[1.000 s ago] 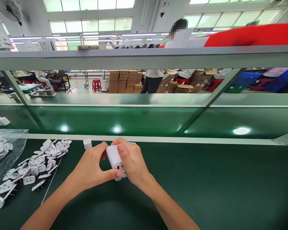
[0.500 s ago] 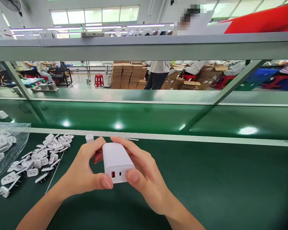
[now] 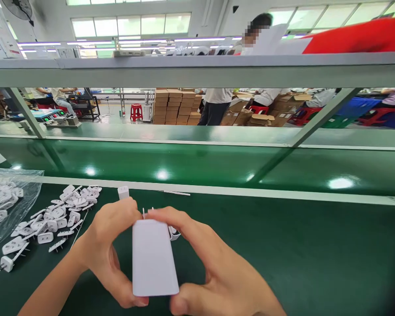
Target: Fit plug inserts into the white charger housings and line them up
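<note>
Between both hands is a white charger [image 3: 154, 259], its broad blank side facing me and two thin metal prongs pointing away at the far end. My left hand [image 3: 110, 245] grips its left side, thumb at the near lower corner and index finger at the far corner. My right hand [image 3: 213, 259] pinches the right side, thumb at the near right corner and index finger over the far edge. Just behind the charger, a small white part [image 3: 174, 233] shows in part beside the right index finger; the rest is hidden.
Loose white plug pieces [image 3: 57, 217] lie in a pile on the green table [image 3: 299, 254] at left, beside a clear plastic bag [image 3: 6, 197] of similar pieces. A small white block [image 3: 123, 192] stands near the white strip. A metal shelf beam [image 3: 197, 77] crosses above; people and cartons [image 3: 174, 107] are beyond.
The charger has been tilted and brought lower and nearer. Its end with the ports has turned out of sight, and the prongs now show at the far end. Both hands moved with it.
</note>
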Available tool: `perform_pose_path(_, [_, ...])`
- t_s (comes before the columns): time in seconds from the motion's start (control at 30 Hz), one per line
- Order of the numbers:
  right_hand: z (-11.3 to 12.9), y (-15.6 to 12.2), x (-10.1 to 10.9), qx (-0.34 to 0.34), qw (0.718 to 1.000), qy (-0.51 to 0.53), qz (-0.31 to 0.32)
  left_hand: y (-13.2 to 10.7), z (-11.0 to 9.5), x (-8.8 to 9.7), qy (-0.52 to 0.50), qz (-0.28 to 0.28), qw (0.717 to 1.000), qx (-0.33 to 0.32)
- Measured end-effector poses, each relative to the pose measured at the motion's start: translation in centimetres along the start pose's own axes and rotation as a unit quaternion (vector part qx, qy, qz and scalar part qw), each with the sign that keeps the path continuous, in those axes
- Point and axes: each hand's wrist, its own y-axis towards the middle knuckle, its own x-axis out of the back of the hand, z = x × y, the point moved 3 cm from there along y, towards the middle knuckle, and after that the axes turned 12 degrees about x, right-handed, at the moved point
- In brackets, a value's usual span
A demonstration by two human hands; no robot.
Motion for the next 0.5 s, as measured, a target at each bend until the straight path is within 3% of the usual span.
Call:
perform_pose_path(0.07, [-0.7,-0.3,-0.5,-0.061,0.994,0.074,0.054,-1.2,-0.6,-0.1,0.065,0.043,0.995,-0.06])
perform_pose_path(0.13, [-2.3,-1.0,-2.0,-0.158,0.976,0.136,0.062,-3.1,-0.5,-0.6,0.142,0.091,0.982,-0.083])
perform_pose_path(0.23, [-5.7,-2.1,-4.9,-0.268,0.926,0.264,0.013,-6.1,1.1,-1.4,0.196,0.139,0.97,-0.029])
perform_pose_path(0.3, [-8.1,-2.1,-5.9,-0.285,0.902,0.324,0.005,-7.5,3.0,-1.4,0.186,0.163,0.967,0.059])
perform_pose_path(0.37, [-10.6,-1.2,-5.3,-0.242,0.942,0.231,0.005,-8.1,5.4,-0.7,0.155,0.16,0.956,0.19])
perform_pose_path(0.43, [-12.6,0.1,-3.7,-0.169,0.984,0.053,-0.035,-8.4,8.1,0.8,0.126,0.111,0.937,0.308])
perform_pose_path(0.5, [-13.6,0.9,-2.9,-0.115,0.986,-0.078,-0.095,-8.6,10.6,2.4,0.123,0.034,0.922,0.365])
